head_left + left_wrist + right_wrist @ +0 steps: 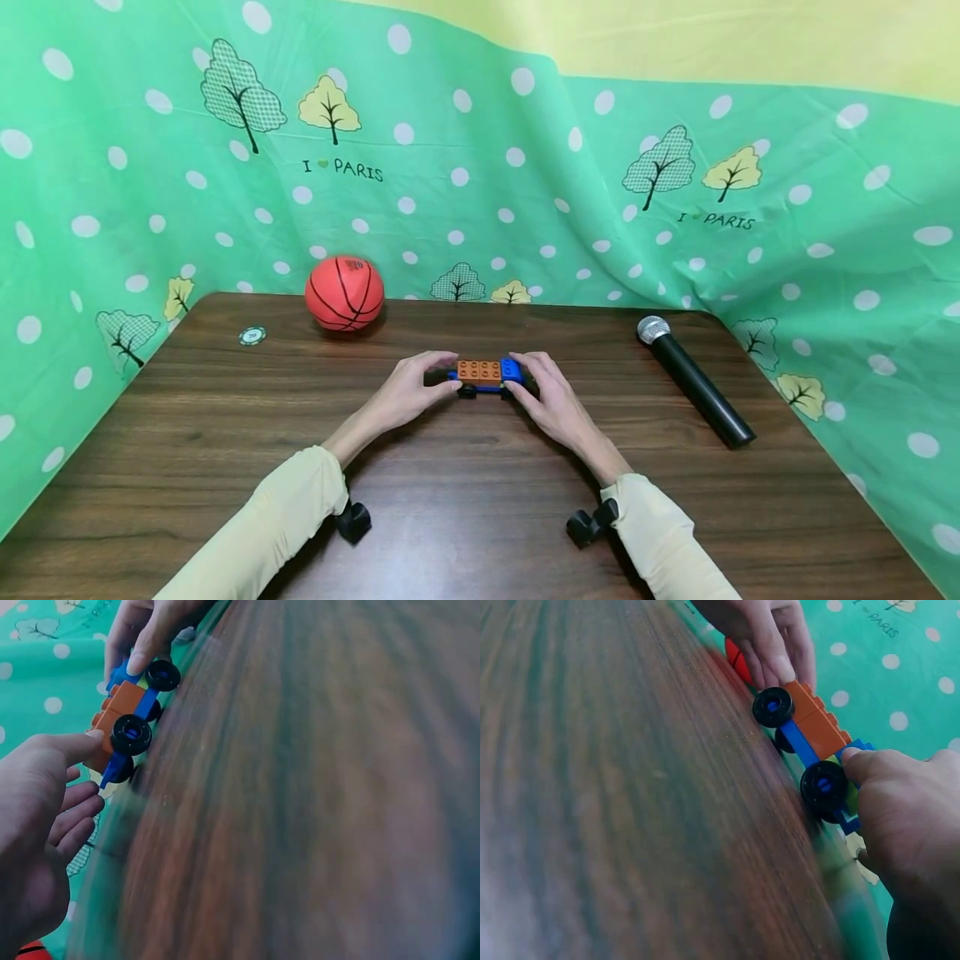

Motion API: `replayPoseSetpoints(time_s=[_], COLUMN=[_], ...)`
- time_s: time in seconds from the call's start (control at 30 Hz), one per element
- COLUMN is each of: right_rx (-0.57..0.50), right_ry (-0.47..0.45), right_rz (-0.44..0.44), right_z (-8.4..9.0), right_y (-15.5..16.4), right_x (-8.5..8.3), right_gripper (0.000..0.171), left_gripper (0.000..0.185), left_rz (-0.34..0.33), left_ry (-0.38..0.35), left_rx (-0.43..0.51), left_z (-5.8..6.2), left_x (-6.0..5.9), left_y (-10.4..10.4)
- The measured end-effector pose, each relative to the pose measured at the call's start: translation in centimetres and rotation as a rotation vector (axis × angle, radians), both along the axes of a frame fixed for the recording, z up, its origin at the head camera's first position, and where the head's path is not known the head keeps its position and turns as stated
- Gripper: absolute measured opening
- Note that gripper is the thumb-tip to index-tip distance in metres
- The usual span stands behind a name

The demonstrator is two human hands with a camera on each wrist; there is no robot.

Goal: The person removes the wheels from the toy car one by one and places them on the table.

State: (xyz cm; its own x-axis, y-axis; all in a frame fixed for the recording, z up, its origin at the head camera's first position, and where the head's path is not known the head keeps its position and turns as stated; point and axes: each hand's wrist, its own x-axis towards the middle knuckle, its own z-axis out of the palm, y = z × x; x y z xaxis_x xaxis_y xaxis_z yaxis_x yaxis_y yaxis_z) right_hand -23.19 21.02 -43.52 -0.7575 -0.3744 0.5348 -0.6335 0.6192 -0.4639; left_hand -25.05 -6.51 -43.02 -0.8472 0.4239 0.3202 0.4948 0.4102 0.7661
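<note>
A small toy car [487,372] of orange and blue bricks on a blue chassis with black wheels stands on the dark wooden table [465,500], at its middle. My left hand [442,372] grips the car's left, orange end with curled fingers. My right hand [527,375] grips the right, blue end. In the left wrist view the car [124,724] sits between my left hand [79,750] and the right hand [142,652]. In the right wrist view my right hand [859,769] touches the blue brick above a wheel of the car [810,727], and the left hand [776,664] holds the far end.
An orange basketball [344,292] sits at the back left, with a small round chip [252,336] to its left. A black microphone [693,379] lies at the right. Green dotted cloth [525,183] walls the table at the back and sides.
</note>
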Motion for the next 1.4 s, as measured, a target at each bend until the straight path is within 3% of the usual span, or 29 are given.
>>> replayPoseSetpoints(time_s=[0.4,0.83,1.17,1.3,1.4], right_rx=[-0.041,-0.107,-0.159,-0.185,-0.196], right_ry=[-0.019,0.019,0.086,0.117,0.124], right_rz=[0.012,0.053,0.104,0.144,0.173], right_z=[-0.1,0.5,2.1,2.9,3.4], right_y=[-0.2,-0.9,-1.8,-2.1,-2.2], right_x=[-0.2,0.3,1.6,2.3,2.9], right_gripper=[0.040,0.039,0.040,0.044,0.046], left_gripper=[0.036,0.037,0.038,0.036,0.031], left_rz=[0.017,0.038,0.023,0.021,-0.019], left_ry=[0.061,0.105,0.238,0.193,0.091], left_rx=[0.013,0.037,0.158,0.198,0.215], left_z=[-0.2,0.3,1.3,1.9,2.5], left_x=[-0.4,0.1,1.4,2.1,2.6], left_y=[0.8,0.0,-1.1,-1.3,-1.0])
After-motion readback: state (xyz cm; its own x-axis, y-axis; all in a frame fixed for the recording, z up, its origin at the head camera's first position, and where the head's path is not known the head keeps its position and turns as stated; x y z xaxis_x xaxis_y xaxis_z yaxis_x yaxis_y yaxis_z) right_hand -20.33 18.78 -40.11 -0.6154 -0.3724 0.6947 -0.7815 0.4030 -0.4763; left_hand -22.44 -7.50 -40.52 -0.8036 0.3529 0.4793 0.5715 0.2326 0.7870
